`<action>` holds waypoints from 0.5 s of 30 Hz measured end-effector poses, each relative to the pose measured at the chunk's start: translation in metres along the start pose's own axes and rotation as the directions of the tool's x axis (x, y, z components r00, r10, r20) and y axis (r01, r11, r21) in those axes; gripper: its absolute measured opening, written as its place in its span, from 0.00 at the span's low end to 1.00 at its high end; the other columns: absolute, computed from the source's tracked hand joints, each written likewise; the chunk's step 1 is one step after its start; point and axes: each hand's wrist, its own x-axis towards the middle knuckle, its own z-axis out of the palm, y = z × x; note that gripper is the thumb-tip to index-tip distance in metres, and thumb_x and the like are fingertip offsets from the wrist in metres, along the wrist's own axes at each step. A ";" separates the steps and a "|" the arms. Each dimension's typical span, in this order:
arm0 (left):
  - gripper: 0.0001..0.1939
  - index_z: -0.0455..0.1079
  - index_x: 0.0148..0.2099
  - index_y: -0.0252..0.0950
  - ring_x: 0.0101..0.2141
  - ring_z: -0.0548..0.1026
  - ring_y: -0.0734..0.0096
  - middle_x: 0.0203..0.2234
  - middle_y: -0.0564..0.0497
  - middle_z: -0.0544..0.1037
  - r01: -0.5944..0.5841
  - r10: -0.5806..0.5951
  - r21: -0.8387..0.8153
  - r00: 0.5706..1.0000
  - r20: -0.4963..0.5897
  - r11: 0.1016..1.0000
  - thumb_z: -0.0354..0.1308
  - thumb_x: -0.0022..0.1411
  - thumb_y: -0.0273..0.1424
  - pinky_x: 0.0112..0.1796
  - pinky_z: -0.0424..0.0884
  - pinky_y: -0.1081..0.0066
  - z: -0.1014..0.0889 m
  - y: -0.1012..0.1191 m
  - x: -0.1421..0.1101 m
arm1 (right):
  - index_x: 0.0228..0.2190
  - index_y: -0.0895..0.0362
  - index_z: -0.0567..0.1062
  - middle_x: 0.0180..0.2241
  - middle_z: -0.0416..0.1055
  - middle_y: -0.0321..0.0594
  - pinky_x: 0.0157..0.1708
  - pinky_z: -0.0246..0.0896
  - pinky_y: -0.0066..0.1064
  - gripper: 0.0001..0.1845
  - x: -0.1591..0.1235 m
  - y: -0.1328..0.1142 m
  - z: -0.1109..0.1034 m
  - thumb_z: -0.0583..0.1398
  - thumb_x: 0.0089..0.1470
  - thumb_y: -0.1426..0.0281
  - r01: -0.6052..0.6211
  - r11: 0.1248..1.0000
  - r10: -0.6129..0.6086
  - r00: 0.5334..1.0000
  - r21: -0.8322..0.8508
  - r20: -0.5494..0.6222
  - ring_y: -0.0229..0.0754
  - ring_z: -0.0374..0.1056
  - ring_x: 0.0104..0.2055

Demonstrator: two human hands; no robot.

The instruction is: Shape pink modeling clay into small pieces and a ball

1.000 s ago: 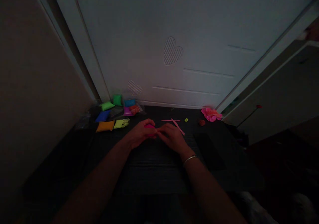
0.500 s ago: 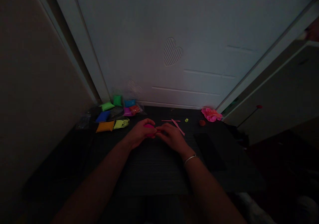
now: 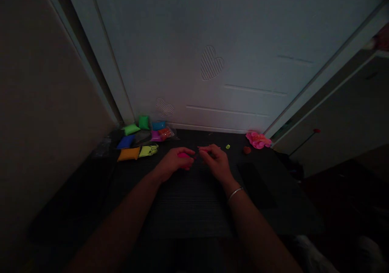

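Note:
In dim light, my left hand (image 3: 170, 162) is curled around a bright pink lump of what looks like modelling clay (image 3: 183, 155), partly covered by the fingers. A short gap separates it from my right hand (image 3: 219, 164), whose thumb and fingers are pinched together. Whatever is in that pinch is too small and dark to name. Behind the right fingers lies a thin pink stick (image 3: 199, 146), mostly hidden. A small yellow-green piece (image 3: 227, 146) rests on the dark table (image 3: 194, 200) farther right.
Colourful soft packets, including an orange one (image 3: 129, 154) and a blue one (image 3: 125, 141), lie at the back left. At the back right are a small reddish-brown ball (image 3: 246, 150) and a pink ruffled flower shape (image 3: 258, 139). A dark flat rectangle (image 3: 255, 184) lies beside my right forearm.
My hands have come apart: the right has shifted right, away from the pink lump, and now covers the pink strip on the table. My left hand still holds the lump.

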 end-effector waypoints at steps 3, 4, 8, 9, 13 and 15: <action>0.14 0.70 0.36 0.31 0.24 0.71 0.73 0.23 0.49 0.74 0.000 0.002 -0.020 0.995 0.101 1.000 0.62 0.46 0.34 0.26 0.66 0.72 0.003 -0.001 -0.002 | 0.33 0.54 0.76 0.28 0.70 0.38 0.34 0.63 0.32 0.08 0.000 -0.002 0.000 0.57 0.51 0.67 0.074 0.997 -0.072 0.995 -0.022 0.076 0.38 0.65 0.34; 0.13 0.71 0.34 0.31 0.24 0.71 0.73 0.23 0.49 0.73 -0.001 0.004 -0.021 0.993 0.120 1.000 0.61 0.47 0.35 0.25 0.66 0.72 0.004 -0.001 -0.003 | 0.33 0.54 0.76 0.28 0.69 0.38 0.35 0.62 0.32 0.08 0.000 -0.004 0.000 0.57 0.51 0.68 0.091 0.996 -0.088 0.991 -0.023 0.098 0.38 0.65 0.33; 0.10 0.69 0.28 0.31 0.22 0.69 0.76 0.20 0.52 0.71 -0.009 0.012 -0.046 0.998 0.068 0.999 0.62 0.46 0.33 0.23 0.64 0.75 0.004 -0.001 -0.002 | 0.36 0.54 0.75 0.28 0.70 0.38 0.31 0.62 0.29 0.09 0.000 -0.008 0.000 0.56 0.52 0.69 0.050 0.999 -0.049 0.994 -0.003 0.101 0.37 0.65 0.32; 0.09 0.68 0.28 0.32 0.22 0.70 0.75 0.20 0.52 0.71 -0.018 0.020 -0.087 0.999 0.029 0.996 0.61 0.47 0.33 0.23 0.65 0.75 0.003 -0.001 -0.001 | 0.36 0.54 0.74 0.28 0.70 0.37 0.30 0.62 0.29 0.10 0.000 -0.009 0.000 0.55 0.53 0.69 0.031 1.000 -0.031 0.995 0.003 0.097 0.36 0.66 0.31; 0.06 0.67 0.31 0.33 0.27 0.73 0.73 0.26 0.52 0.73 -0.089 0.038 -0.346 0.988 -0.149 0.934 0.59 0.50 0.30 0.25 0.68 0.75 -0.002 0.002 0.004 | 0.37 0.55 0.73 0.28 0.72 0.37 0.29 0.63 0.28 0.11 -0.001 -0.007 0.001 0.54 0.53 0.68 -0.045 0.999 0.041 0.989 0.026 0.145 0.35 0.68 0.30; 0.05 0.66 0.33 0.34 0.31 0.74 0.72 0.30 0.50 0.74 -0.098 0.007 -0.481 0.982 -0.188 0.871 0.57 0.51 0.29 0.29 0.70 0.74 -0.003 0.004 0.006 | 0.38 0.55 0.73 0.29 0.73 0.37 0.25 0.62 0.26 0.12 -0.003 -0.005 0.002 0.55 0.52 0.67 -0.087 0.995 0.077 0.977 0.043 0.197 0.35 0.68 0.27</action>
